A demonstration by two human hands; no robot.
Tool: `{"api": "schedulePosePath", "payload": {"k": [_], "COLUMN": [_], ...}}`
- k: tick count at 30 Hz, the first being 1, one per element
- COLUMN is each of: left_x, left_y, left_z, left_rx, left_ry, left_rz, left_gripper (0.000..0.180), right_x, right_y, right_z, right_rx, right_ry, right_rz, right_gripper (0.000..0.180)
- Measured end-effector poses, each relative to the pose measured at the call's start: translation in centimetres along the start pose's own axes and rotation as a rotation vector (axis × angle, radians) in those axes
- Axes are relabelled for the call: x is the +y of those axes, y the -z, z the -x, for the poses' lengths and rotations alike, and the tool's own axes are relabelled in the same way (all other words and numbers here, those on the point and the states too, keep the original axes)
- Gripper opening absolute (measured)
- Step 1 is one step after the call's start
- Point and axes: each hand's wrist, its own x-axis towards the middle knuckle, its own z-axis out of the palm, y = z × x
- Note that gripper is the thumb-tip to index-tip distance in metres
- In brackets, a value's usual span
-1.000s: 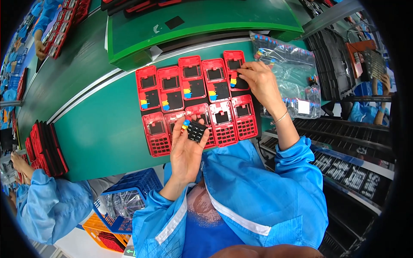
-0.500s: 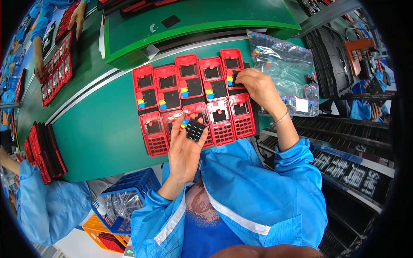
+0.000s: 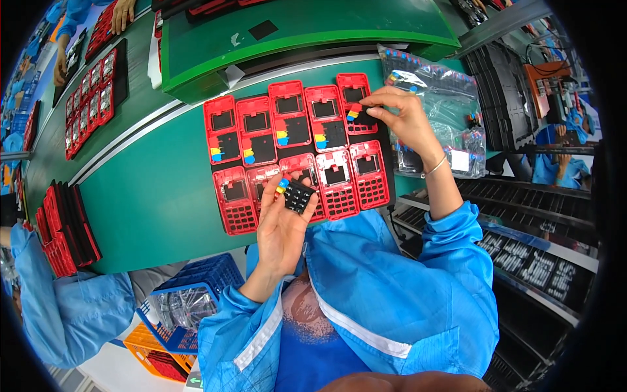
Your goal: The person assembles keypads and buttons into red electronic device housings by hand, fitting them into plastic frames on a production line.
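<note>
Red housings [image 3: 321, 95] cover part of the green tabletop [image 3: 150, 215], shelving [image 3: 562, 249] at right. The half-curled left hand [image 3: 277, 232] holds a black keypad [image 3: 298, 198]; the right hand [image 3: 403, 123] pinches another

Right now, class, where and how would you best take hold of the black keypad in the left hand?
Probably pinch the black keypad by its upper-right corner, coming from above and the person's right. It looks thin and lies slanted across the left hand; that corner seems to jut clear, while the coloured keys sit at its left end.
</note>
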Motion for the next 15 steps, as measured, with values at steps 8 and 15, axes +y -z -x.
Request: {"api": "schedulePosePath", "payload": {"k": [8,15], "left_x": [-0.2,-0.3], "left_y": [0.0,0.3], "left_z": [0.0,0.1], "left_rx": [0.01,0.012], "left_ry": [0.019,0.025], "left_rz": [0.015,0.015], "left_gripper": [0.037,0.037], "right_x": [-0.1,0.2], "right_y": [-0.9,-2.1], "right_z": [-0.2,-0.1], "right_rx": [-0.029,0.068], "right_ry": [0.045,0.148], "right_rz": [0.13,0.25], "right_gripper": [0.016,0.014]}}
